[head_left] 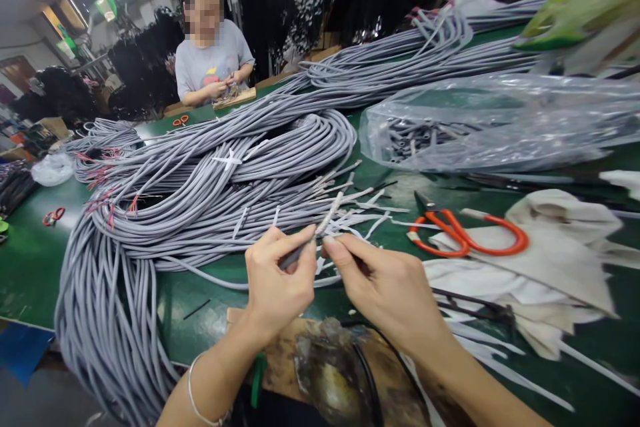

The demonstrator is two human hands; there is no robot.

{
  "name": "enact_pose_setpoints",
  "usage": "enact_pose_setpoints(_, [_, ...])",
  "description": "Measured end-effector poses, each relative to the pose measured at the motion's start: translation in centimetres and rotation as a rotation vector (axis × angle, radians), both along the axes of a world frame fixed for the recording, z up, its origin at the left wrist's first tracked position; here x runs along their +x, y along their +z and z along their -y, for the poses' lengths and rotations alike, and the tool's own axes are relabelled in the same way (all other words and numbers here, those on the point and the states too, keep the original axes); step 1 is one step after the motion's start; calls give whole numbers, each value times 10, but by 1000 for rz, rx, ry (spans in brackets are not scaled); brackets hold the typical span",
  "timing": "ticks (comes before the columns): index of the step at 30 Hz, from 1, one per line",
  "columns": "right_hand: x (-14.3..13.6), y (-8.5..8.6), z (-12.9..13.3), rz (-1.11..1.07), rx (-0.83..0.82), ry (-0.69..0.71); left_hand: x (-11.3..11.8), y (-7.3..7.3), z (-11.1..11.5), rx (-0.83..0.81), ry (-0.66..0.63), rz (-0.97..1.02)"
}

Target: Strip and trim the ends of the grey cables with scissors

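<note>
My left hand [280, 280] is closed around a grey cable [295, 256] near its end, thumb and index finger pinching it. A pale, stripped-looking end [331, 212] sticks up beyond those fingertips. My right hand [387, 283] is closed in a pinch beside the same end, its fingertips nearly meeting the left ones. Whatever lies between the right fingers is too small to make out. Just behind both hands lie frayed white strips [355, 219] and the ends of other grey cables [210, 210].
Orange-handled scissors [470, 237] rest on pale cloths [560, 247] at the right. A clear plastic bag [500, 123] holds short dark pieces. Below my hands is a wooden board [280, 353] with a murky lump on it. Across the green table [187, 320] sits a person [213, 63].
</note>
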State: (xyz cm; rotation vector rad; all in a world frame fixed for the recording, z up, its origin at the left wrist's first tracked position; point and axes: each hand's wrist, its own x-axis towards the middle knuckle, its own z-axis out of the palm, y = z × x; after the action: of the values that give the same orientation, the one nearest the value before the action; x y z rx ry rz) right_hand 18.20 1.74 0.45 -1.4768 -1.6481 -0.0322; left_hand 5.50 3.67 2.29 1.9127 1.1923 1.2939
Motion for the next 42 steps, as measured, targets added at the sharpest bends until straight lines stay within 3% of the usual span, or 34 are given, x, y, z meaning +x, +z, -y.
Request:
enact_pose_setpoints(4, [0, 2, 0, -195, -161, 115, 1, -1, 0, 0, 5, -33])
enact_pose_setpoints(6, [-2, 2, 2, -168, -119, 83, 2, -1, -1, -5, 7, -26])
enact_pose_setpoints(11, [-8, 0, 4, 69, 173, -60, 3, -4, -5, -158, -9, 60])
enact_pose_setpoints(14, [-6, -2, 1, 35, 97, -22, 4, -6, -5, -224, 29, 73])
enact_pose_setpoints(17, [-2, -4, -1, -140, -95, 72, 5, -8, -1, -39, 56, -9])
enact_pose_setpoints(19, [-1, -4, 1, -182, -129, 79, 6, -9, 1, 88, 44, -64])
enact_pose_setpoints(26, [-12, 2, 8, 166, 267, -90, 6, -8, -1, 108, 33, -64])
enact_pose_setpoints(31, [-6, 6, 3, 147, 171, 20, 2, -6, -5, 162, 56, 8])
enact_pose_setpoints(36, [0, 10, 5, 166, 251, -96, 1, -5, -5, 207, 98, 9])
enact_pose_setpoints(42, [-2, 8, 6, 238, 274, -113, 2, -7, -4, 251, 89, -10])
